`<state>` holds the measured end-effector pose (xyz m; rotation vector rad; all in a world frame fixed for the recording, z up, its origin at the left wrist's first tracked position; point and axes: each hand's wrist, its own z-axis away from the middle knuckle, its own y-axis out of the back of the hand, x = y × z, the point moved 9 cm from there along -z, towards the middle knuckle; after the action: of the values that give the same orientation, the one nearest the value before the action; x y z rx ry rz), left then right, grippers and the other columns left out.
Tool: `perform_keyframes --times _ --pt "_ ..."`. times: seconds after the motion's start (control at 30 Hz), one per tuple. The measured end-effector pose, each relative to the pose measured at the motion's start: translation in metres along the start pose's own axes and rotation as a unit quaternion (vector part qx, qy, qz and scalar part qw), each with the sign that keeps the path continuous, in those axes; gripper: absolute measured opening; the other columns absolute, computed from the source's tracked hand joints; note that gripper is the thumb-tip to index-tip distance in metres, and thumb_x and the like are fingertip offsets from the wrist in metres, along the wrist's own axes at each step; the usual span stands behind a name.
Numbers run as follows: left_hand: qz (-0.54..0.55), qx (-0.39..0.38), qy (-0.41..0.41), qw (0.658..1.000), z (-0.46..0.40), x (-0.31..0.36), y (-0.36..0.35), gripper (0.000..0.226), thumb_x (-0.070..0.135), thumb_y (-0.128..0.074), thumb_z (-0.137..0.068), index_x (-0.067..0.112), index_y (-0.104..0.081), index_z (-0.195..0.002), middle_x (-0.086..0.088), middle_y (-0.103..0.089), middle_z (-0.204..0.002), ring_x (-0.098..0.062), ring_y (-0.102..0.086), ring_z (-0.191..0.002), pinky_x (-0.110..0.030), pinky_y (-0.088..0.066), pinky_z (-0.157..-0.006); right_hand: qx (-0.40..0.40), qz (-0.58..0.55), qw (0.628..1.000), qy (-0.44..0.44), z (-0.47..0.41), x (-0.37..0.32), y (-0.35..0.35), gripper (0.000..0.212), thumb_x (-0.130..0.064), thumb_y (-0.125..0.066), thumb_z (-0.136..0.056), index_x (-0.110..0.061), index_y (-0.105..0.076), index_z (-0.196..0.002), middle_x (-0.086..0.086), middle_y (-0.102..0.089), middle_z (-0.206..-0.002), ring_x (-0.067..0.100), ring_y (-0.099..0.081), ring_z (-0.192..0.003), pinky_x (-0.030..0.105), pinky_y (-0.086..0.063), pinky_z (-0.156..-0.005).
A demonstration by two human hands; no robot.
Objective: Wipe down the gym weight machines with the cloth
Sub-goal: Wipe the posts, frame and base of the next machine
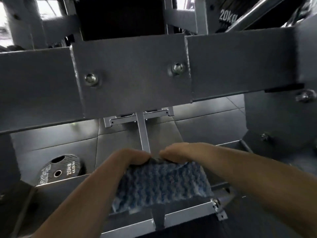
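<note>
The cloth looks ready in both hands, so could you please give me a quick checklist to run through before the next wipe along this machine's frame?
1. Left hand grips the far edge of the cloth: ok.
2. Right hand grips the same far edge: ok.
3. Cloth spread flat rather than bunched: ok, it hangs as a broad panel.
4. Cloth touching the centre bar under it: cannot tell, the cloth hides the contact.
5. Path along the bar free of loose things: ok; the 20kg plate lies off to the left.
6. Cross beam already wiped: cannot tell from the blurred surface.
</note>
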<state>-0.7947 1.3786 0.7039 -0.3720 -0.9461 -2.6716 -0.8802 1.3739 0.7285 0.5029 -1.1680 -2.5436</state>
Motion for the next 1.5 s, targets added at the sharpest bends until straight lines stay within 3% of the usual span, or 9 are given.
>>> perform_keyframes --times 0.33,0.5,0.63,0.8,0.97,1.1,1.23,1.37,1.5 --pt "0.012 -0.013 -0.132 0.991 -0.027 0.169 -0.035 0.039 0.018 -0.028 -0.1 0.001 -0.05 -0.127 -0.013 -0.047 -0.136 -0.02 -0.049 -0.11 -0.029 -0.037 -0.089 0.126 0.162 0.966 -0.155 0.07 0.153 0.005 0.029 -0.02 -0.027 -0.101 -0.014 -0.045 -0.123 0.008 -0.057 -0.123 0.029 -0.054 -0.113 0.035 -0.039 -0.074" --pt "0.023 -0.019 -0.196 0.98 -0.039 0.214 -0.043 0.036 0.018 -0.033 -0.099 0.004 -0.053 -0.125 -0.011 -0.051 -0.134 -0.018 -0.05 -0.107 -0.022 -0.036 -0.084 0.277 0.054 0.929 -0.239 0.083 0.168 -0.009 0.057 -0.035 -0.009 -0.097 -0.007 -0.042 -0.133 0.013 -0.047 -0.136 0.026 -0.039 -0.13 0.035 -0.02 -0.11" --pt "-0.09 0.03 -0.243 0.965 -0.037 0.22 -0.045 0.043 0.024 -0.021 -0.103 0.008 -0.041 -0.137 -0.011 -0.04 -0.145 -0.023 -0.04 -0.13 -0.024 -0.027 -0.101 0.299 -0.012 0.934 -0.195 0.098 0.167 -0.029 0.102 -0.048 0.021 -0.061 -0.008 -0.011 -0.149 0.011 -0.009 -0.157 0.022 -0.003 -0.145 0.035 -0.001 -0.118" --pt "-0.195 0.307 -0.233 0.902 0.016 0.169 -0.034 0.04 0.045 -0.02 -0.099 0.023 -0.049 -0.117 -0.005 -0.061 -0.115 -0.027 -0.057 -0.106 -0.038 -0.043 -0.087 0.261 0.031 0.948 -0.181 0.113 0.129 -0.042 0.096 -0.052 0.025 -0.062 -0.015 0.01 -0.15 0.012 0.009 -0.157 0.028 0.008 -0.145 0.038 0.008 -0.115" --pt "-0.172 0.475 -0.14 0.852 0.065 0.07 -0.029 0.052 0.048 -0.023 -0.089 0.024 -0.061 -0.115 0.001 -0.066 -0.105 -0.023 -0.063 -0.095 -0.037 -0.048 -0.085 0.407 0.093 0.908 -0.033 0.097 0.037 -0.034 0.066 -0.046 -0.019 -0.092 -0.006 -0.059 -0.125 0.018 -0.057 -0.128 0.034 -0.056 -0.117 0.047 -0.037 -0.098" --pt "-0.175 0.525 -0.098 0.827 0.098 0.002 -0.041 0.057 0.049 -0.023 -0.095 0.019 -0.068 -0.113 -0.005 -0.066 -0.117 -0.023 -0.063 -0.106 -0.036 -0.048 -0.091 0.416 0.133 0.896 0.086 0.083 -0.036 -0.048 0.07 -0.058 -0.039 -0.078 -0.008 -0.062 -0.121 0.015 -0.061 -0.125 0.033 -0.059 -0.114 0.049 -0.042 -0.095" --pt "-0.226 0.545 -0.132 0.797 0.124 -0.048 -0.047 0.072 0.067 -0.021 -0.089 0.016 -0.059 -0.122 -0.008 -0.062 -0.123 -0.026 -0.061 -0.112 -0.036 -0.035 -0.098 0.439 0.161 0.875 0.125 0.067 -0.084 -0.056 0.097 -0.047 -0.087 -0.047 -0.007 -0.045 -0.125 0.018 -0.063 -0.12 0.037 -0.063 -0.105 0.051 -0.051 -0.084" --pt "-0.286 0.552 -0.12 0.774 0.132 -0.096 -0.048 0.088 0.056 -0.077 -0.051 0.015 -0.046 -0.123 -0.006 -0.062 -0.125 -0.026 -0.06 -0.113 -0.036 -0.041 -0.098 0.495 0.171 0.841 0.138 0.055 -0.132 -0.055 0.089 -0.03 -0.087 -0.048 -0.006 -0.043 -0.121 0.02 -0.065 -0.116 0.039 -0.065 -0.1 0.051 -0.053 -0.078" --pt "-0.277 0.634 -0.106 0.714 0.145 -0.138 -0.041 0.059 0.024 -0.052 -0.065 0.012 -0.047 -0.122 -0.008 -0.063 -0.122 -0.027 -0.061 -0.111 -0.034 -0.037 -0.095 0.557 0.189 0.796 0.139 0.039 -0.184 -0.052 0.037 -0.018 -0.044 -0.081 -0.007 -0.045 -0.116 0.019 -0.067 -0.111 0.037 -0.067 -0.095 0.048 -0.055 -0.075"
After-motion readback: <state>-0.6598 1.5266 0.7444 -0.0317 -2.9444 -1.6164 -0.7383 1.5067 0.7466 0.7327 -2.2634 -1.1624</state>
